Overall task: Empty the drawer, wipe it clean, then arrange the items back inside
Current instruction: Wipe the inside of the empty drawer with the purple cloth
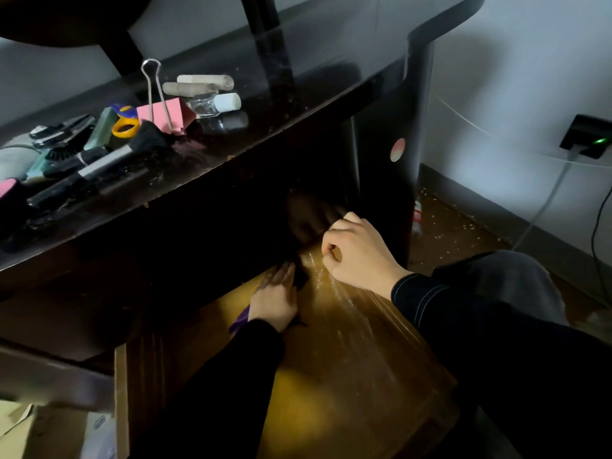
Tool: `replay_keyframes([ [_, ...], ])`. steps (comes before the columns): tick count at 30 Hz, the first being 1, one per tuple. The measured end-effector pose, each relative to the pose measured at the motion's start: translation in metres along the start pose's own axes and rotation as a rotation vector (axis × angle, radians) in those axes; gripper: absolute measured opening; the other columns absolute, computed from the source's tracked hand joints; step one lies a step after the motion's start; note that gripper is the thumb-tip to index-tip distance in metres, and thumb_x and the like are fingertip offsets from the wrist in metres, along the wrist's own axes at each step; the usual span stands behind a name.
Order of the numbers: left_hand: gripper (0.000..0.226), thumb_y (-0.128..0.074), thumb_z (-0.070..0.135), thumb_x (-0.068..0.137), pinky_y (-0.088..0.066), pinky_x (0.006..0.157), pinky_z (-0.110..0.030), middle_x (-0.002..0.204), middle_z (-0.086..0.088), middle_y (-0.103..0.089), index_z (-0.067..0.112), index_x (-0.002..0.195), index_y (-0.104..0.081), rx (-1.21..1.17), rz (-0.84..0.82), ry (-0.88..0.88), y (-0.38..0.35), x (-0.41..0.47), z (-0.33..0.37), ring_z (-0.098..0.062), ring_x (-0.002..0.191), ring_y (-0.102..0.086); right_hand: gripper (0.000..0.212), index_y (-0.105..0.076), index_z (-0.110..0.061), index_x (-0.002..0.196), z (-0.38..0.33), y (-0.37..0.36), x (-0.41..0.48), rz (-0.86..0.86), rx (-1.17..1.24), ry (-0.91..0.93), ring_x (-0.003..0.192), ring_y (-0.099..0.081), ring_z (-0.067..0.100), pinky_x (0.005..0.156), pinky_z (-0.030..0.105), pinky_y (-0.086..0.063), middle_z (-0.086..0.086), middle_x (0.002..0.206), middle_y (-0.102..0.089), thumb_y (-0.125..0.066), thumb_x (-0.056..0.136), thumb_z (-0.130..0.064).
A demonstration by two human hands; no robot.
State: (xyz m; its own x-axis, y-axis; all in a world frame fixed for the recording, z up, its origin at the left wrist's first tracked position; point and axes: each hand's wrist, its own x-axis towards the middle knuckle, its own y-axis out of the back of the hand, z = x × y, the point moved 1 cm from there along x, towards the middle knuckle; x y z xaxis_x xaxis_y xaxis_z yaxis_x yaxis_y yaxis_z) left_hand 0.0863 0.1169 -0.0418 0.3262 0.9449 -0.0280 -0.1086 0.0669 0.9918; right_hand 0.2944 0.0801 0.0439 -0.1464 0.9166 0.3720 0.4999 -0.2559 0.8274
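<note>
The wooden drawer (pixel 357 359) is pulled out below the dark desk, and its bare bottom shows dusty streaks. My left hand (pixel 275 301) lies flat on the drawer bottom with straight fingers. It presses on a dark and purple cloth (pixel 239 321) that sticks out from under the palm. My right hand (pixel 359 251) is at the drawer's shadowed back, its fingers curled into a loose fist with nothing visible in it. Emptied items lie on the desk top (pixel 281 104): a pink binder clip (pixel 165 115), makeup brushes (pixel 99 167), yellow-handled scissors (pixel 126 125) and a small glass bottle (pixel 215 104).
Two pale rolled sticks (pixel 202 84) lie behind the bottle. A lower drawer with papers (pixel 49 432) stands open at the bottom left. To the right are a wall socket with a green light (pixel 589 137), cables, my knee (pixel 496 279) and a littered floor.
</note>
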Motion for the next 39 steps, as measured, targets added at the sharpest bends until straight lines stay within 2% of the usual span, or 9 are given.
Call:
replay_keyframes([
  [3, 0.061, -0.039, 0.031, 0.102, -0.018, 0.120, -0.029, 0.165, 0.000, -0.020, 0.022, 0.159, -0.019, 0.009, -0.004, 0.035, -0.001, 0.012, 0.005, -0.021, 0.151, -0.019, 0.014, -0.070, -0.022, 0.079, -0.001, 0.001, 0.001, -0.012, -0.019, -0.001, 0.098, -0.050, 0.018, 0.087, 0.035, -0.043, -0.009, 0.090, -0.066, -0.060, 0.087, -0.026],
  [7, 0.060, -0.034, 0.036, 0.105, -0.008, 0.123, -0.029, 0.167, 0.001, -0.010, 0.023, 0.160, -0.012, 0.009, -0.055, -0.068, -0.007, -0.026, -0.001, -0.016, 0.154, -0.002, 0.014, -0.069, -0.021, 0.079, -0.003, 0.004, -0.001, -0.027, -0.011, -0.004, 0.099, -0.049, 0.018, 0.088, 0.036, -0.042, -0.009, 0.091, -0.064, -0.059, 0.088, -0.025],
  [12, 0.059, -0.031, 0.039, 0.106, -0.004, 0.123, -0.027, 0.166, 0.000, -0.014, 0.021, 0.160, -0.015, 0.048, -0.105, -0.217, -0.014, -0.073, -0.007, -0.017, 0.154, -0.004, 0.013, -0.068, -0.023, 0.079, -0.004, 0.002, 0.000, -0.029, -0.019, -0.001, 0.099, -0.049, 0.018, 0.089, 0.035, -0.043, -0.009, 0.091, -0.065, -0.059, 0.088, -0.026],
  [16, 0.057, -0.031, 0.037, 0.107, -0.012, 0.124, -0.032, 0.166, 0.001, -0.014, 0.022, 0.160, -0.016, 0.010, -0.086, -0.131, -0.007, -0.027, -0.006, -0.018, 0.154, -0.005, 0.013, -0.068, -0.023, 0.077, 0.001, -0.001, 0.001, -0.012, 0.004, -0.011, 0.097, -0.049, 0.017, 0.086, 0.033, -0.041, -0.010, 0.089, -0.064, -0.061, 0.086, -0.026],
  [20, 0.056, -0.034, 0.034, 0.106, -0.023, 0.121, -0.032, 0.164, -0.002, -0.023, 0.021, 0.159, -0.020, -0.026, -0.037, 0.005, -0.001, 0.018, 0.006, -0.023, 0.150, -0.022, 0.013, -0.069, -0.021, 0.075, 0.001, -0.002, 0.002, -0.009, 0.005, -0.019, 0.097, -0.049, 0.017, 0.085, 0.034, -0.043, -0.009, 0.088, -0.065, -0.062, 0.085, -0.026],
  [25, 0.059, -0.031, 0.037, 0.107, -0.013, 0.124, -0.032, 0.166, -0.001, -0.013, 0.021, 0.160, -0.013, -0.028, -0.042, -0.005, -0.006, -0.013, 0.013, -0.018, 0.154, -0.005, 0.013, -0.068, -0.020, 0.075, -0.002, 0.002, 0.001, -0.028, 0.018, -0.026, 0.097, -0.049, 0.019, 0.086, 0.037, -0.044, -0.007, 0.089, -0.065, -0.061, 0.085, -0.024],
  [31, 0.060, -0.032, 0.038, 0.106, -0.011, 0.124, -0.032, 0.167, 0.001, -0.013, 0.022, 0.160, -0.014, 0.012, -0.107, -0.163, -0.012, -0.064, 0.003, -0.017, 0.154, -0.003, 0.014, -0.068, -0.017, 0.075, -0.003, 0.003, 0.000, -0.019, 0.013, -0.019, 0.095, -0.048, 0.019, 0.085, 0.036, -0.044, -0.006, 0.086, -0.065, -0.061, 0.086, -0.021],
  [35, 0.057, -0.031, 0.038, 0.106, -0.013, 0.124, -0.030, 0.166, 0.003, -0.015, 0.024, 0.160, -0.016, -0.022, -0.059, -0.064, -0.009, -0.013, 0.005, -0.016, 0.154, -0.005, 0.012, -0.068, -0.018, 0.074, 0.000, 0.000, 0.001, 0.009, 0.033, -0.023, 0.092, -0.049, 0.018, 0.080, 0.035, -0.044, -0.007, 0.084, -0.065, -0.062, 0.084, -0.020],
  [39, 0.059, -0.032, 0.037, 0.105, -0.019, 0.123, -0.032, 0.166, -0.002, -0.019, 0.022, 0.160, -0.016, -0.002, -0.043, 0.039, -0.006, 0.023, 0.014, -0.023, 0.152, -0.017, 0.011, -0.068, -0.019, 0.074, 0.001, -0.001, 0.001, 0.015, 0.035, -0.020, 0.092, -0.050, 0.018, 0.079, 0.035, -0.045, -0.007, 0.083, -0.066, -0.061, 0.082, -0.020],
])
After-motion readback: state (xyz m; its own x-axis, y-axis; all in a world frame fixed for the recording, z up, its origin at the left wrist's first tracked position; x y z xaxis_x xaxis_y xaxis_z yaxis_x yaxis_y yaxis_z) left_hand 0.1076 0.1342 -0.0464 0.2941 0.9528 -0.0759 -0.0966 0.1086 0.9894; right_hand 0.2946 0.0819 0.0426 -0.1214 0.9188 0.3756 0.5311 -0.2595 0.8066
